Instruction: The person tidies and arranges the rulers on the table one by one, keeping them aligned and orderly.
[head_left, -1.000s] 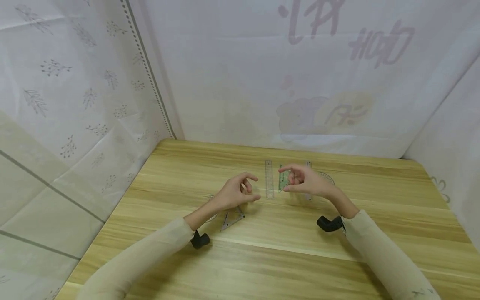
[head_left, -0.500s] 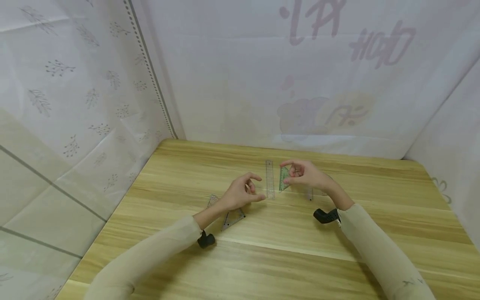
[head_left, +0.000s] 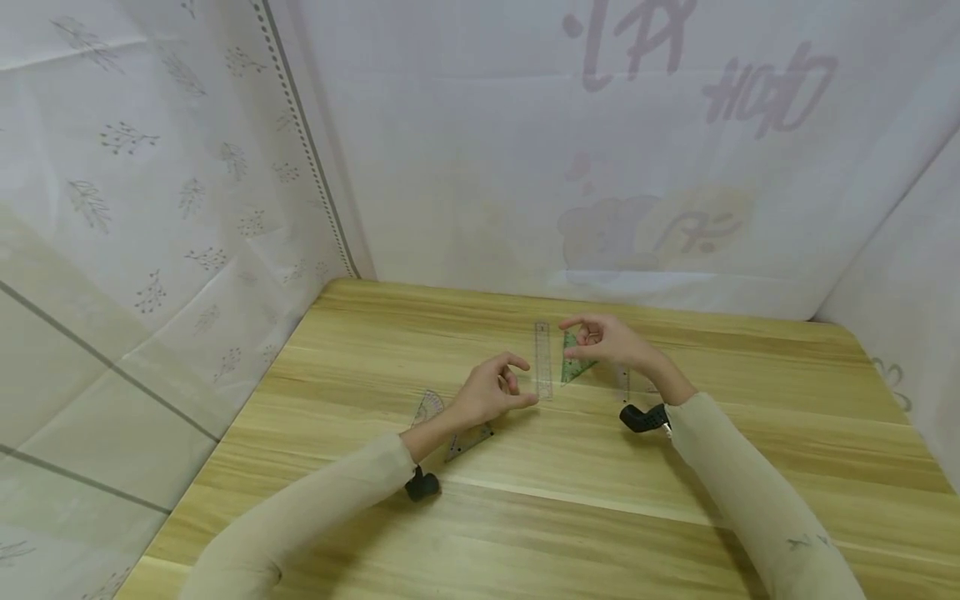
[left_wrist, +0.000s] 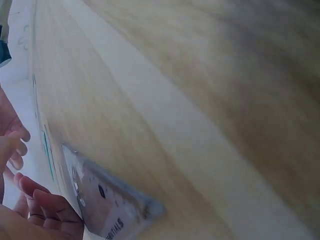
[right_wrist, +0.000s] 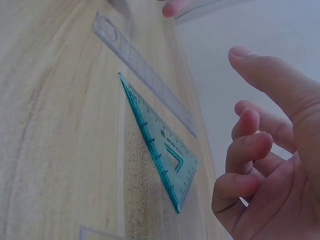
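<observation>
My left hand (head_left: 491,392) hovers just left of a clear straight ruler (head_left: 543,362), thumb and index finger apart and holding nothing. The thumb tip overlaps the ruler's lower end in the head view. Over a green set square (head_left: 570,369) is my right hand (head_left: 611,342), its thumb and index spread and its other fingers loosely curled. In the right wrist view the green set square (right_wrist: 162,150) lies flat beside the clear ruler (right_wrist: 145,75), apart from the right hand (right_wrist: 275,165). Below the left hand lies a clear set square (left_wrist: 112,200).
Partly behind the left forearm are a clear protractor (head_left: 429,404) and the clear set square (head_left: 472,443). A second clear ruler (head_left: 625,387) is mostly covered by the right hand. White printed cloth (head_left: 465,167) hangs behind and beside the wooden table (head_left: 540,517).
My left hand has moved right, up to the clear ruler. My right wrist has swung left, uncovering more of the green set square and covering a protractor at the right. The tools lie still.
</observation>
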